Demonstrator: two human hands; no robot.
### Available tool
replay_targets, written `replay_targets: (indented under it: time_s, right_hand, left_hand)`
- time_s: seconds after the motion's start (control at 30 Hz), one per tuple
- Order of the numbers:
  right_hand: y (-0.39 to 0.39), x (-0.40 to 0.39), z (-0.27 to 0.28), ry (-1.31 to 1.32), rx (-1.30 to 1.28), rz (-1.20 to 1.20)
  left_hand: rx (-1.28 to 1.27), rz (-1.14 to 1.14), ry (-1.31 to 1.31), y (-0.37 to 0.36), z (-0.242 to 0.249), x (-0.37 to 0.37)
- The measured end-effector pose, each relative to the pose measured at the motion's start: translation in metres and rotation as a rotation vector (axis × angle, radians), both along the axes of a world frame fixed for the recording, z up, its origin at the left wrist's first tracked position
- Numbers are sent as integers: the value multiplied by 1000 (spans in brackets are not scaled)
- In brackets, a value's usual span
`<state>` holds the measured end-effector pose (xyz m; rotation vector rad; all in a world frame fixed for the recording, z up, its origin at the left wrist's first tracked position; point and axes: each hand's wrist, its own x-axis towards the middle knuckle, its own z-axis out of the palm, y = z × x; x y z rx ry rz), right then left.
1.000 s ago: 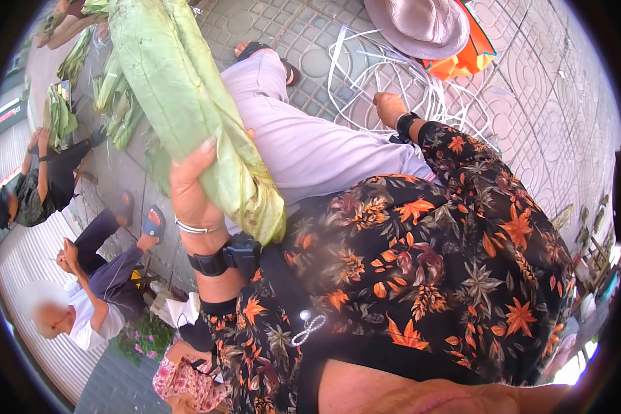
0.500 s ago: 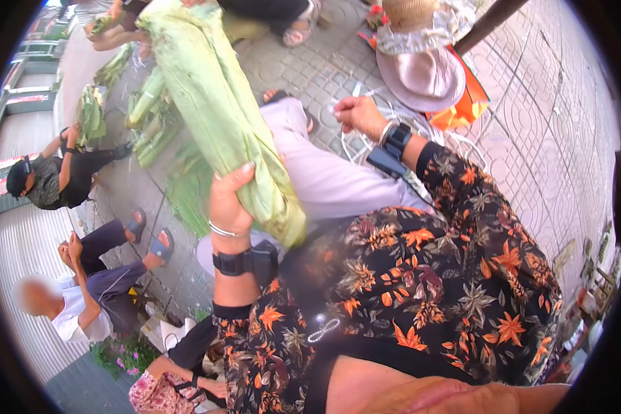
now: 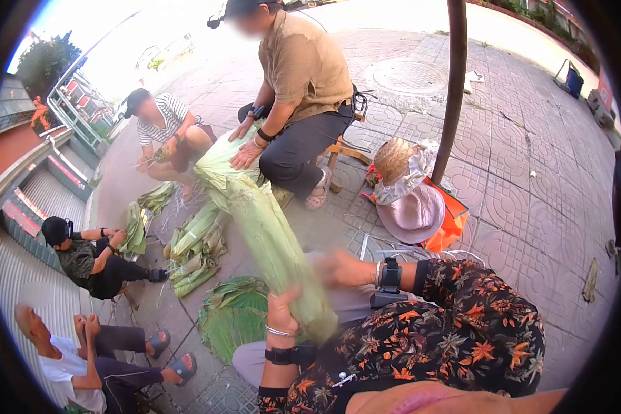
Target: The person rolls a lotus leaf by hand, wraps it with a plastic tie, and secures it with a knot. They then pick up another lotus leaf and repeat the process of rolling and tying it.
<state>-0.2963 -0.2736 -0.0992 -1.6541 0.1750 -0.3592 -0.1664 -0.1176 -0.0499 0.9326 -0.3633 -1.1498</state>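
Note:
A long, pale green rolled bundle of leaves (image 3: 269,234) slants from my lap toward a co-worker ahead. My left hand (image 3: 283,310) grips its near end from the left side, thumb over the top. My right hand (image 3: 339,268) is beside the roll's right edge, smeared by motion, so its fingers and anything in them cannot be made out. Below and left of the roll, large green leaves (image 3: 231,321) lie on the pavement by my knee. White strips (image 3: 363,245) lie on the ground beyond my right hand.
A seated co-worker (image 3: 303,69) has both hands on another pale leaf bundle (image 3: 221,162) at the roll's far end. More bundles (image 3: 196,252) lie at left, with several people sitting or squatting around. Hats (image 3: 412,210) and an orange bag (image 3: 452,231) sit near a pole (image 3: 455,90).
My view has tilted up, bringing the co-worker ahead into sight. My right hand has moved in from the right to the roll's edge. My left hand still holds the roll.

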Motion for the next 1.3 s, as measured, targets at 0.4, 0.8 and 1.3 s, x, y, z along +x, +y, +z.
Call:
replay_targets:
  time_s: [0.4,0.8,1.3]
  right_hand:
    - [-18,-15,19,200,242,-160]
    - [-32,-8,43,-66,430,-123]
    - [-49,30,42,-140,613,-252]
  left_hand:
    - [26,52,-190,1,-2,-11]
    - [30,145,-405,-2,-16,-12]
    - [42,178,-341,-10,-27,-15]
